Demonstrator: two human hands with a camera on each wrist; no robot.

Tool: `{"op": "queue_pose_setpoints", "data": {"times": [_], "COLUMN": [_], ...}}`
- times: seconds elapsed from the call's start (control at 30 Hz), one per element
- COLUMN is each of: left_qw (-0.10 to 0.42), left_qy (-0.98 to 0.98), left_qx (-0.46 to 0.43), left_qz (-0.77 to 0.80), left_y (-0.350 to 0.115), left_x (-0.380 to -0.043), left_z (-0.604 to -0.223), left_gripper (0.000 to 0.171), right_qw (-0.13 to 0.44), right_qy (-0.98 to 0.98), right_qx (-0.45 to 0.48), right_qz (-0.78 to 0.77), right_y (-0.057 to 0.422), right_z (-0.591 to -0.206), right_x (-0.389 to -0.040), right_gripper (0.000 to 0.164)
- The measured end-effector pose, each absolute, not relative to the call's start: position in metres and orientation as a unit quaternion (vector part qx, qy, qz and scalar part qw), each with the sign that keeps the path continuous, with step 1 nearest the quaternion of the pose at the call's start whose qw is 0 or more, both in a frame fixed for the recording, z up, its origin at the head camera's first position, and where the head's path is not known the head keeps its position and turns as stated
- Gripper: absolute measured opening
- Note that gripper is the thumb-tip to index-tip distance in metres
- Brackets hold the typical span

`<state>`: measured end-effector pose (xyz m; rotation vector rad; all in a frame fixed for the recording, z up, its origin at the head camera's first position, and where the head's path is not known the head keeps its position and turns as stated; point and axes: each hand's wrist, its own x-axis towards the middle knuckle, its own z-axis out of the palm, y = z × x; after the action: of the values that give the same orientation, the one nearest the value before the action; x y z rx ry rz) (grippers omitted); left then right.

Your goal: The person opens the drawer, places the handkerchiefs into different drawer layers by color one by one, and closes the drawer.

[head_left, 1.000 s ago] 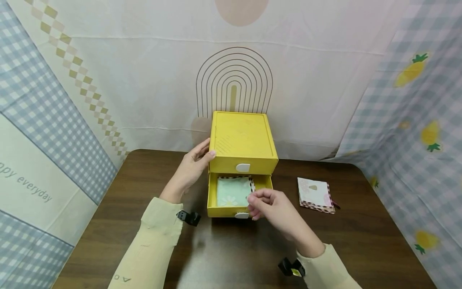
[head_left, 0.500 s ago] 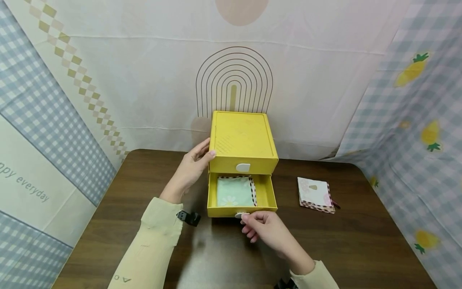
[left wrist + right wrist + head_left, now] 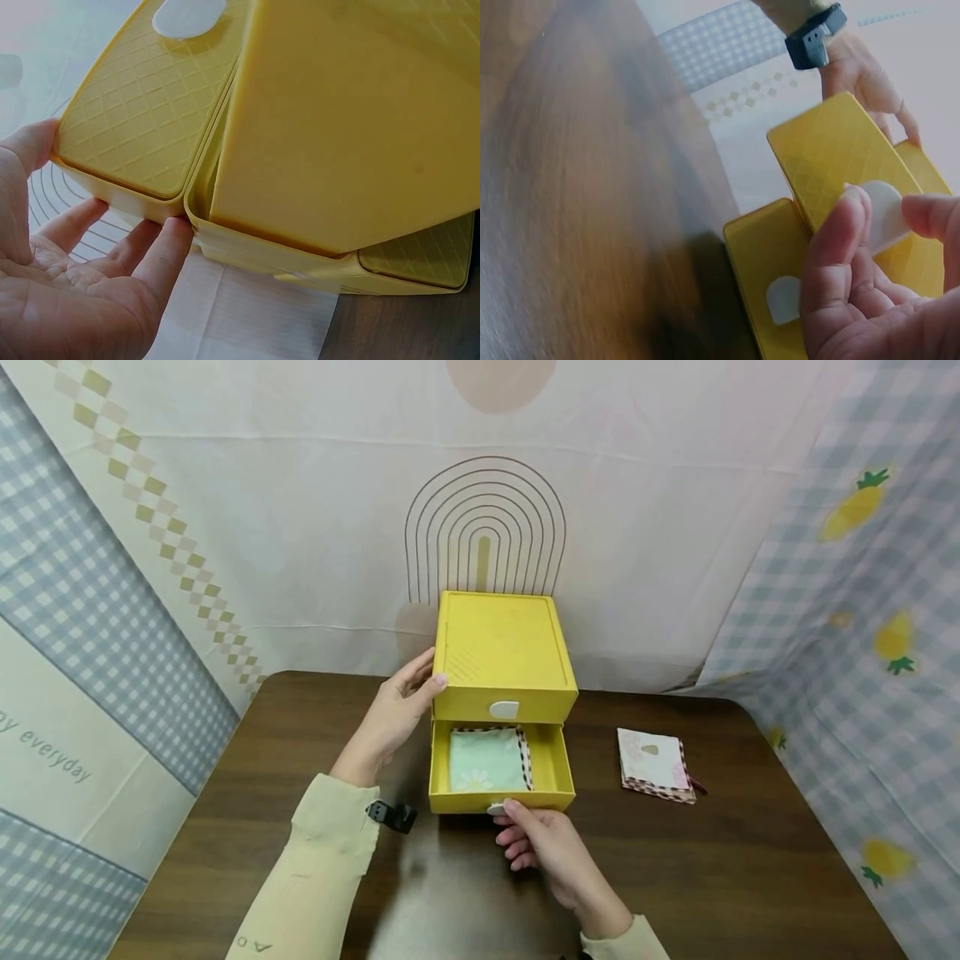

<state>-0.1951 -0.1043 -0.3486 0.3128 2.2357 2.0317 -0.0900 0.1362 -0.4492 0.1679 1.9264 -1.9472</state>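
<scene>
A yellow drawer cabinet (image 3: 502, 643) stands at the back of the table. Its middle drawer (image 3: 457, 803) is pulled out, and a folded pale green cloth (image 3: 486, 758) with a daisy and a checked border lies inside on the left. My left hand (image 3: 393, 714) rests against the cabinet's left side, thumb at the front top corner; in the left wrist view its fingers are spread, tips pressing the side wall. My right hand (image 3: 558, 852) pinches the white handle (image 3: 885, 217) of the pulled-out drawer between thumb and fingers.
Right of the cabinet lies another folded cloth (image 3: 652, 760), white and pink with a checked border. A bottom drawer (image 3: 754, 240) sits under the pulled-out one, closed. Patterned fabric (image 3: 300, 543) hangs behind and beside the brown table (image 3: 712, 868).
My right hand has come down from above the drawer's right part to its front handle and now pinches it. The left hand and the drawer stay about where they were.
</scene>
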Motion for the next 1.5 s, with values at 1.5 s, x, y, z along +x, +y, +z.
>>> {"op": "queue_pose_setpoints", "data": {"times": [1.5], "left_qw": [0.048], "left_qy": [0.728], "left_qx": [0.106], "left_qz": [0.675], "left_y": [-0.103], "left_x": [-0.194], "left_z": [-0.350], "left_gripper": [0.060], "right_qw": [0.172], "right_qy": [0.682], "right_qx": [0.077], "right_qz": [-0.706], "right_y": [0.124], "right_z": [-0.450], "right_x": [-0.101], "right_gripper": [0.063]}}
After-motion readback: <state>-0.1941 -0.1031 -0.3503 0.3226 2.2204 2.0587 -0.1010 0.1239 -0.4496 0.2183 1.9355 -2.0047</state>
